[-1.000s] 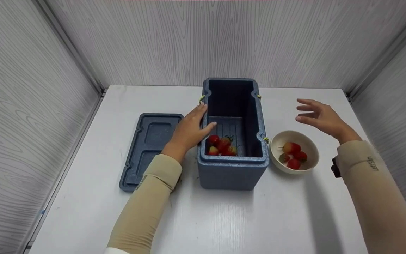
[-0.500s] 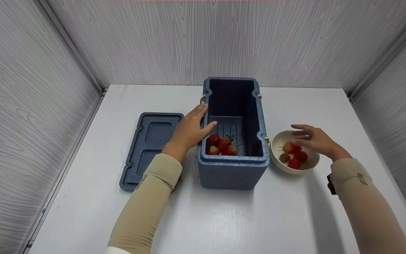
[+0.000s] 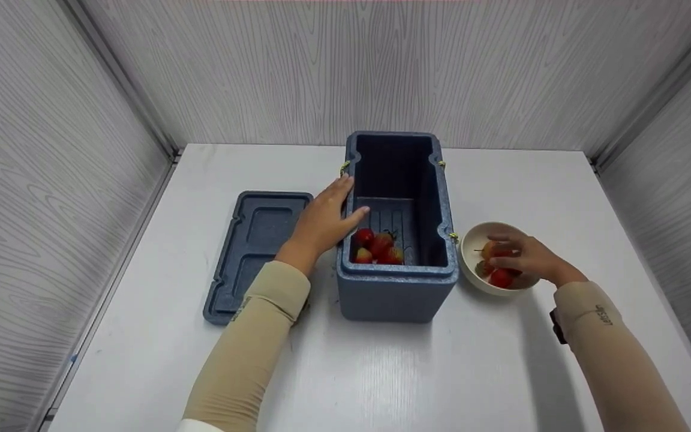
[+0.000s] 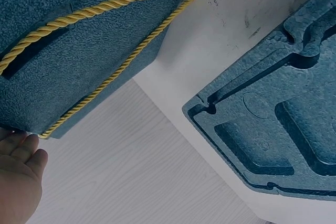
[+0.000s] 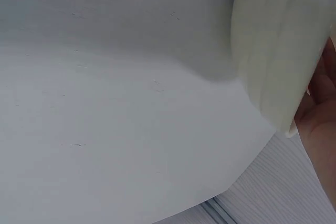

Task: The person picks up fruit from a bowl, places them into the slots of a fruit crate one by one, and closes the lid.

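Head view: at centre-left of the frame I'm seeing the blue-grey lid [image 3: 255, 252] lying flat on the white table [image 3: 345, 375]. Just right of it, the left hand [image 3: 321, 225] is resting, fingers extended, on the left rim of the box [image 3: 390, 300] (my left wrist feed is showing its yellow rope [image 4: 100, 9]), seemingly steadying it. Mid-frame, red fruits [image 3: 381, 245] are sitting low inside the box. Right of centre, the bowl [image 3: 470, 255] is holding more red fruits [image 3: 500, 278], and the right hand [image 3: 525, 258] is hovering over them, fingers bent; whether it's gripping one, I can't tell. I'm judging this the picking-out step, bowl to box; the next move is calling for a gentle pinch, then lifting clear.
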`<state>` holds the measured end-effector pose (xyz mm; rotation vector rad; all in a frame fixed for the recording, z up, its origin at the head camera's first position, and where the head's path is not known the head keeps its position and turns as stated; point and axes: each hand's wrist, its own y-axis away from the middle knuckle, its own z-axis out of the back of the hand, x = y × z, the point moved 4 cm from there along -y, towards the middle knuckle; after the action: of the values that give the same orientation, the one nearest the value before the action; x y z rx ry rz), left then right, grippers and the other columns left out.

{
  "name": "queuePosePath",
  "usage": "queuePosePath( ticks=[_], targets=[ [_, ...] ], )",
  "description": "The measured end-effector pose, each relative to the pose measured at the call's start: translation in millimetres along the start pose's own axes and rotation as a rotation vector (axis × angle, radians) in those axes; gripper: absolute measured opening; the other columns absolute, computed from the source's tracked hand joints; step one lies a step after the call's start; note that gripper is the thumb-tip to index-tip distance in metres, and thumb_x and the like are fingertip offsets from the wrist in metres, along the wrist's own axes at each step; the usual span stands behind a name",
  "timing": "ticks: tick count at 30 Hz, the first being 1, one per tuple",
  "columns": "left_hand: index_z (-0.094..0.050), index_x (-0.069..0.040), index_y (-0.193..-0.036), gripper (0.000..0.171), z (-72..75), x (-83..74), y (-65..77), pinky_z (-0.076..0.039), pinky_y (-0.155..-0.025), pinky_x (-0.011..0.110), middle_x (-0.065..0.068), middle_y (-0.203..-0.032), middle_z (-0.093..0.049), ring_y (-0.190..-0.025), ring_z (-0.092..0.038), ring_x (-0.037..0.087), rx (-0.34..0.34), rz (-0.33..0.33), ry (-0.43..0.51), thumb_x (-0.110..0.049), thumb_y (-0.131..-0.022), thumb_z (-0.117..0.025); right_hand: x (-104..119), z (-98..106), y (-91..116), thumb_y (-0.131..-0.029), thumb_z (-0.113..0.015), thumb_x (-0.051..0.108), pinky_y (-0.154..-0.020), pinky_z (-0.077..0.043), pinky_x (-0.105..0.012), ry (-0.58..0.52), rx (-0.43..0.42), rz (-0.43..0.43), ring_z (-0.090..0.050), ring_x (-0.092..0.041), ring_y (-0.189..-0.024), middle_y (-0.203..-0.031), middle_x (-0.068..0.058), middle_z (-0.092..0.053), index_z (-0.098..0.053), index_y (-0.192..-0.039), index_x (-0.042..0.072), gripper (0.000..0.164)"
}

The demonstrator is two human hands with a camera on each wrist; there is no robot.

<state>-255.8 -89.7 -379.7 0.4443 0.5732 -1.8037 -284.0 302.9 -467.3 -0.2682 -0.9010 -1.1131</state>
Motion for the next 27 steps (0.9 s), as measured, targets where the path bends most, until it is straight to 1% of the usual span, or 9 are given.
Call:
queuePosePath(
  ticks=[2,6,9,14,16,19,22,24,27],
  targets=[
    [-0.026,-0.012,-0.152,0.071,-0.3,0.3,0.1,-0.019,-0.113,0.043,0.005,-0.155,-0.023,-0.142,-0.021,0.020,0.001,0.000,0.001,-0.050,-0.096,-0.049,-1.8,-2.8,-1.1,-0.091,-0.067,0.023,-0.097,-0.040,-0.057,-0.012,0.001,0.002,-0.041,-0.046,-0.125,-0.135,-0.030,-0.045,-0.035,-0.145,-0.003,0.067],
    [-0.026,-0.012,-0.152,0.071,-0.5,1.0,0.4,-0.019,-0.113,0.042,0.006,-0.155,-0.023,-0.142,-0.021,0.020,0.001,-0.001,0.006,-0.050,-0.096,-0.049,-1.6,-9.1,-5.2,-0.088,-0.070,0.015,-0.098,-0.038,-0.054,-0.031,-0.015,0.063,-0.048,-0.043,-0.120,-0.128,-0.028,-0.053,-0.044,-0.137,-0.009,0.060],
    [-0.026,-0.011,-0.152,0.071,-0.3,1.3,0.7,-0.019,-0.113,0.042,0.006,-0.155,-0.023,-0.142,-0.021,0.021,-0.001,-0.001,0.007,-0.049,-0.096,-0.049,0.9,-12.4,-7.2,-0.087,-0.071,0.012,-0.100,-0.036,-0.053,0.013,-0.025,0.101,-0.051,-0.041,-0.117,-0.122,-0.027,-0.058,-0.048,-0.132,-0.011,0.055],
    [-0.026,-0.011,-0.152,0.071,0.0,1.4,0.8,-0.019,-0.113,0.041,0.006,-0.155,-0.023,-0.142,-0.021,0.021,-0.003,0.002,0.004,-0.049,-0.096,-0.049,2.5,-17.0,-8.3,-0.089,-0.069,0.016,-0.100,-0.036,-0.055,0.073,0.018,0.093,-0.049,-0.043,-0.120,-0.125,-0.028,-0.055,-0.045,-0.134,-0.011,0.057],
    [-0.026,-0.011,-0.152,0.071,0.1,1.2,0.6,-0.019,-0.113,0.041,0.006,-0.155,-0.024,-0.141,-0.021,0.021,-0.003,0.002,0.002,-0.049,-0.096,-0.049,1.9,-19.7,-9.7,-0.089,-0.068,0.014,-0.099,-0.037,-0.056,0.065,0.041,0.108,-0.050,-0.044,-0.118,-0.123,-0.029,-0.056,-0.045,-0.133,-0.012,0.056],
    [-0.026,-0.011,-0.152,0.071,0.6,0.7,0.4,-0.019,-0.113,0.040,0.006,-0.155,-0.024,-0.141,-0.022,0.020,-0.007,0.000,0.004,-0.049,-0.096,-0.049,2.7,-23.9,-11.8,-0.089,-0.068,0.009,-0.095,-0.042,-0.053,0.069,0.061,0.144,-0.054,-0.043,-0.112,-0.116,-0.027,-0.061,-0.049,-0.128,-0.013,0.049],
    [-0.026,-0.011,-0.152,0.071,1.0,0.1,0.3,-0.018,-0.114,0.040,0.006,-0.155,-0.024,-0.141,-0.021,0.020,-0.009,-0.004,0.014,-0.048,-0.096,-0.049,3.9,-28.1,-14.2,-0.088,-0.068,0.007,-0.090,-0.048,-0.045,0.107,0.065,0.158,-0.060,-0.038,-0.106,-0.108,-0.022,-0.066,-0.056,-0.123,-0.011,0.041],
    [-0.026,-0.011,-0.152,0.071,0.8,0.0,0.4,-0.018,-0.114,0.040,0.006,-0.155,-0.023,-0.141,-0.021,0.020,-0.008,-0.005,0.019,-0.049,-0.096,-0.050,4.1,-29.9,-16.0,-0.087,-0.067,0.007,-0.087,-0.049,-0.041,0.151,0.057,0.143,-0.061,-0.035,-0.104,-0.108,-0.018,-0.067,-0.060,-0.122,-0.007,0.038],
    [-0.026,-0.011,-0.152,0.071,0.3,0.1,0.7,-0.018,-0.114,0.040,0.006,-0.155,-0.023,-0.141,-0.021,0.020,-0.006,-0.007,0.022,-0.049,-0.096,-0.049,3.6,-32.4,-18.4,-0.088,-0.064,0.009,-0.088,-0.048,-0.042,0.223,0.046,0.115,-0.061,-0.032,-0.104,-0.109,-0.014,-0.067,-0.062,-0.122,-0.002,0.036]
  ],
)
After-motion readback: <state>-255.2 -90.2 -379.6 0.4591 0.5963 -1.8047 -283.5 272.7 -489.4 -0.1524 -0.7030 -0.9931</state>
